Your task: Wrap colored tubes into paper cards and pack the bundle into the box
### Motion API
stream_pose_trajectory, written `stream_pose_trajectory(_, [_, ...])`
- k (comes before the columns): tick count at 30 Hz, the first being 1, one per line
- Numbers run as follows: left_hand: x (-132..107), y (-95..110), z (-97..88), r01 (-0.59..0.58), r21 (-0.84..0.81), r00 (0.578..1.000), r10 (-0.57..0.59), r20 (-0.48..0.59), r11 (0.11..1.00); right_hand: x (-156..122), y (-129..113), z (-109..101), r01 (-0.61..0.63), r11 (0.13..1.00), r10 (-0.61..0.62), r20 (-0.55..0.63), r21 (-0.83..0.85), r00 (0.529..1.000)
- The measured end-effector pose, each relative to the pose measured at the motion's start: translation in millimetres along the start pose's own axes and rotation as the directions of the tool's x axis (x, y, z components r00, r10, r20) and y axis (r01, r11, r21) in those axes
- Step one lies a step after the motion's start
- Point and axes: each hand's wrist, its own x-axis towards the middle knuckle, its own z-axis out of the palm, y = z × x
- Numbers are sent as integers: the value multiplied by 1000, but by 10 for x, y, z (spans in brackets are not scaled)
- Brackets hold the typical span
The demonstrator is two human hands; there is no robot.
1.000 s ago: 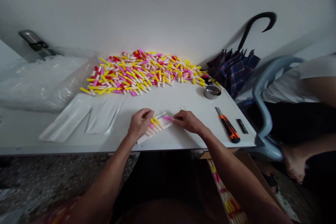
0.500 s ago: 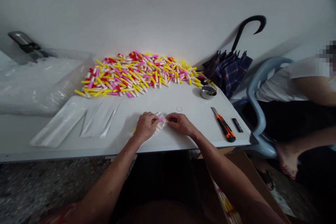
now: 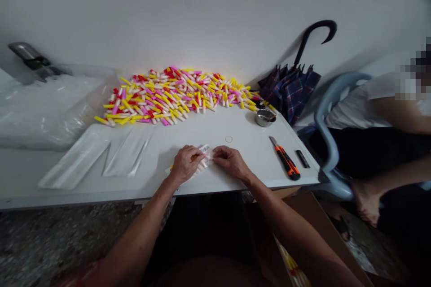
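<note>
- The left hand (image 3: 186, 163) is curled over a pale printed packet (image 3: 205, 149) near the front edge of the desk (image 3: 188, 128), its fingers grasping the packet near the printed end.
- The right hand (image 3: 232, 161) faces it, fingers pinched together at that same end; what exactly lies between their tips is too small to tell.
- The packet slants between the two hands, partly hidden by the left; pale tubes show along its lower side.
- Just beyond the right hand lies a thin ring (image 3: 229, 142), apart from it.
- Farther right are an orange-and-black utility knife (image 3: 285, 159), blade out, a small black object (image 3: 302, 159) beside it, and a metal bowl (image 3: 265, 118) behind.
- Along the wall spreads a heap of yellow, pink, red and whitish tubes (image 3: 178, 94).
- Left of the hands lie flat clear sleeves (image 3: 129, 152), near a bulky plastic bag (image 3: 57, 112).
- An umbrella (image 3: 292, 89) leans at the right; beyond it sits another person (image 3: 363, 107).
</note>
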Motion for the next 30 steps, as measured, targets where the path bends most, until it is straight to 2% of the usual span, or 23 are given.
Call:
stream_pose_trajectory(8, [6,2,-43,14,-116,997,-4,81,993,-58,36,-92,37,998,-36,34,-51,999])
stream_pose_trajectory(15, [22,-18,-57,38,-170,994,-20,106,985,-170,32,-38,44,999,-43,95,0,995])
stream_pose_trajectory(23, [28,-54,-37,10,-128,988,9,152,992,-239,-35,-26,16,999,-24,167,48,986])
stream_pose_trajectory(25, [23,-58,-30,-4,-117,988,22,151,993,-246,-56,-35,-41,990,12,213,133,977])
stream_pose_trajectory(28, [10,-46,-19,-21,-100,991,35,131,995,-270,-79,-22,-213,934,127,291,286,948])
stream_pose_trajectory(30, [5,-16,-12,-36,-81,991,46,122,996,-299,-84,21,-277,904,185,288,324,940])
